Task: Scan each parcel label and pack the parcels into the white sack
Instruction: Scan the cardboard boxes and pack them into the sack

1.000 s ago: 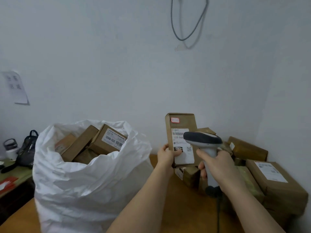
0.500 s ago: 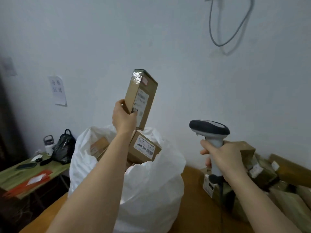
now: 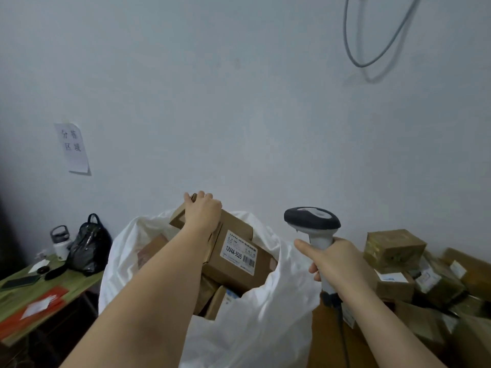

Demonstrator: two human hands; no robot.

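A parcel (image 3: 178, 218) is gripped by the left hand (image 3: 202, 211) at the top of the sack (image 3: 265, 322), upon a labelled box (image 3: 233, 257); most of it is hidden by the hand. More boxes fill the sack. The scanner (image 3: 313, 229) is clasped upright in the right hand (image 3: 336, 264), beside piled parcels (image 3: 398, 266).

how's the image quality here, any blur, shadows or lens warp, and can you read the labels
Head view: soft, dim, even light with a bluish cast on the wall; the hanging cable throws a faint shadow. Wide-angle stretch enlarges the forearms at the bottom edge. The label on the top box in the white sack reads 12V4A-5525; its smaller print is too small. The parcels at right are smeared.
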